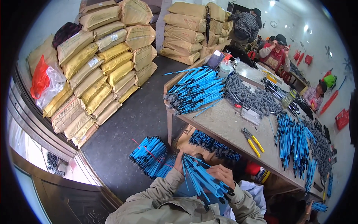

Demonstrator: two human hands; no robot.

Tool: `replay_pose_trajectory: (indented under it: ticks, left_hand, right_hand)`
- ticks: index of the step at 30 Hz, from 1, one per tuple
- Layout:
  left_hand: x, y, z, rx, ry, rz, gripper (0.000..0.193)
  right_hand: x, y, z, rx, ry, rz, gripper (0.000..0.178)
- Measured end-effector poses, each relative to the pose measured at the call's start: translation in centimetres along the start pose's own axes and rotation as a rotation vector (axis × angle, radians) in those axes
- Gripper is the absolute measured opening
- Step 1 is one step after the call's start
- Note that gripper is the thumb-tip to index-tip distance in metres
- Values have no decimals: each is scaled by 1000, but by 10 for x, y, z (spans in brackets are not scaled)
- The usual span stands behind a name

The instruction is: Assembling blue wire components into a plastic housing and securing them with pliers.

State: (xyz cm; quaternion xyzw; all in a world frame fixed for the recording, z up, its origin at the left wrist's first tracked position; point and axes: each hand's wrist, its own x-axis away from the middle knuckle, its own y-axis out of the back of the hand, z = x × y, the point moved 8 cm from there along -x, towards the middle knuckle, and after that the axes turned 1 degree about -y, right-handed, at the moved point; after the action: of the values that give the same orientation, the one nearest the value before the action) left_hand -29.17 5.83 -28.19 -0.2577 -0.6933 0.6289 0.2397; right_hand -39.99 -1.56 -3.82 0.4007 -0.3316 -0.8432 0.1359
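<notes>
A loose bundle of thin blue rods with black ends (201, 177) lies between my two hands, fanned out toward my body. My left hand (179, 162) is closed around the bundle's far left side. At its right side, my right hand (221, 174) has its fingers bent against the rods; part of its grip is hidden. On the dark floor just beyond my left hand, more blue rods stand in bundles (149, 152), one tied with a pink string. Similar blue rods (212, 145) rest in an open carton (185, 139) under the table.
The worktable (214, 119) carries a blue rod heap (195, 89), grey plastic parts (250, 93), yellow-handled pliers (253, 142) and another rod pile (292, 142). Stacked sacks (100, 63) line the left wall. A co-worker's hand (308, 209) is at lower right; other people are farther back.
</notes>
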Motion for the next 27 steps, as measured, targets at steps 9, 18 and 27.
replay_pose_trajectory:
  ticks: [9,18,27]
  left_hand:
    - [63,0,-13,-393,0,-706,59]
    - [57,-54,-13,-937,-131,-111,36]
    - [48,-54,5,-981,-61,-79,30]
  right_hand:
    - [-30,13,7,-71,-245,-49,38]
    - [8,-60,-56,-444,-725,57,23]
    - [62,-55,-86,-756,-782,-156,18]
